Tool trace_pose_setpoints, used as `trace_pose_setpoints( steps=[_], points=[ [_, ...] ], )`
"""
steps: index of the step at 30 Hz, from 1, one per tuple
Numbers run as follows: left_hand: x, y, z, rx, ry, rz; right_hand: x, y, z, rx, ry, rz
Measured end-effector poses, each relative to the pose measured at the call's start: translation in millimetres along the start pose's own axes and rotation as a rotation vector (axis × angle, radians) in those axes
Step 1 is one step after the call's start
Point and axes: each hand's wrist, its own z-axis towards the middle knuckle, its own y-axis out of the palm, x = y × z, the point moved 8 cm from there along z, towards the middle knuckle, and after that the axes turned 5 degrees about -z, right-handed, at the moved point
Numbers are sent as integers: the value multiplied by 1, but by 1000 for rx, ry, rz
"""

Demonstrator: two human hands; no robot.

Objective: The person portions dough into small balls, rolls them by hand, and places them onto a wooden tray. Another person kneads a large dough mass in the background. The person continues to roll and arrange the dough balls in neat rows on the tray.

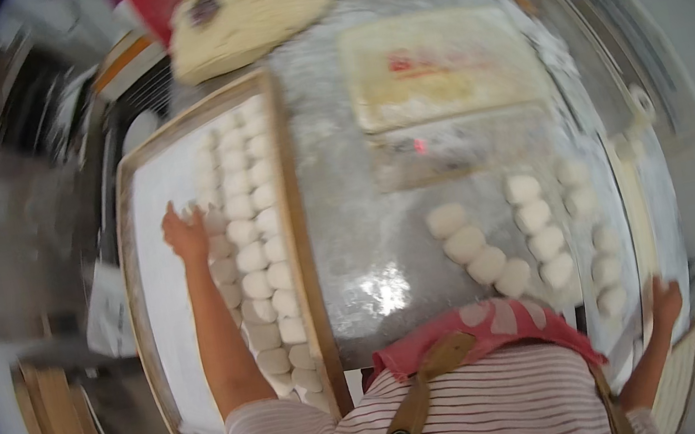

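Observation:
My left hand [186, 237] reaches over a wooden-framed tray [299, 225] with a white lining. Its fingers look spread beside rows of white dough pieces [241, 204]. Blur hides whether a piece is between them. Far to the right, my right hand [665, 300] is curled at the near end of a long pale strip [636, 208]. What it grips there, if anything, is not clear. Short rows of rounded dough pieces [487, 264] lie on the floury metal worktop [357, 229] before me, with another row [544, 245] to their right.
At the far end rests a large slab of yellowish dough [256, 13]. A pale rectangular slab or package [440, 68] with red markings lies across the worktop. Wooden boards [57, 428] stand at the lower left. A dark rack [140, 89] is behind the tray.

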Motion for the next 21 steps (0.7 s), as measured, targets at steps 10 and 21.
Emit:
trace_pose_setpoints(
  steps=[10,21],
  points=[
    [423,-56,-139,-561,1052,-586,-57,-51,-22,134,-87,257],
    [471,-1,-275,-1028,1376,-333,-102,-86,-21,80,-198,325]
  ],
)
